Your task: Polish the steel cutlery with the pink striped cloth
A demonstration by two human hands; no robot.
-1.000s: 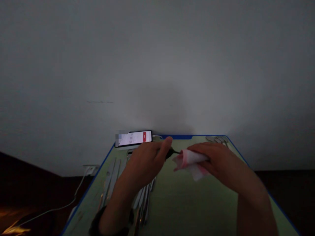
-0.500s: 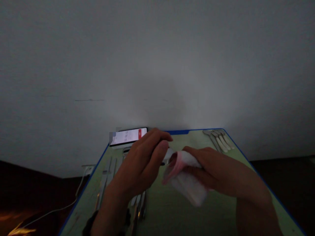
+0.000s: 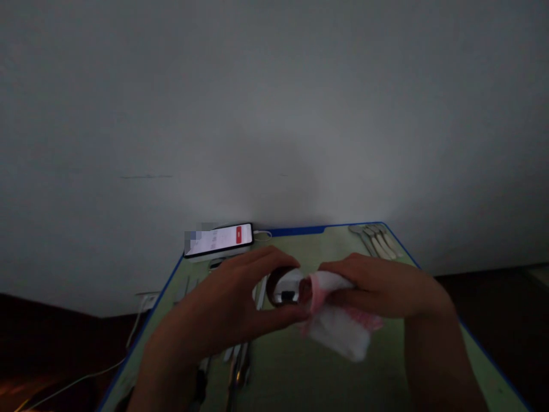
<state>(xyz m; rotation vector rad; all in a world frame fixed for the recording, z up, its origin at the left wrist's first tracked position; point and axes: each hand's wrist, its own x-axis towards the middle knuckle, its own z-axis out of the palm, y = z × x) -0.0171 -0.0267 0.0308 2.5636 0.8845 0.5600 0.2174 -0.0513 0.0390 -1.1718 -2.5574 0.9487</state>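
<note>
Head view: where's the spoon [image 3: 290, 282]?

Mid-frame, one, between two hands. Left hand [image 3: 227, 294] curves round its bowl, grip unclear; right hand [image 3: 371, 284] clutches one cloth [image 3: 343, 332] against it.

Elsewhere?

One phone [image 3: 223, 241] left of centre, four utensils [image 3: 383, 246] right.

Your left hand [image 3: 227, 297] extends from the near left, thumb [image 3: 274, 320] and fingers [image 3: 270, 256] curved apart; your right hand [image 3: 375, 283], from the near right, points left, pinched together, its wrist [image 3: 431, 303] bent.

Pink-and-white cloth [image 3: 343, 332]; silvery spoon [image 3: 286, 285]; pale-green tabletop [image 3: 317, 383], blue edge [image 3: 295, 232].
</note>
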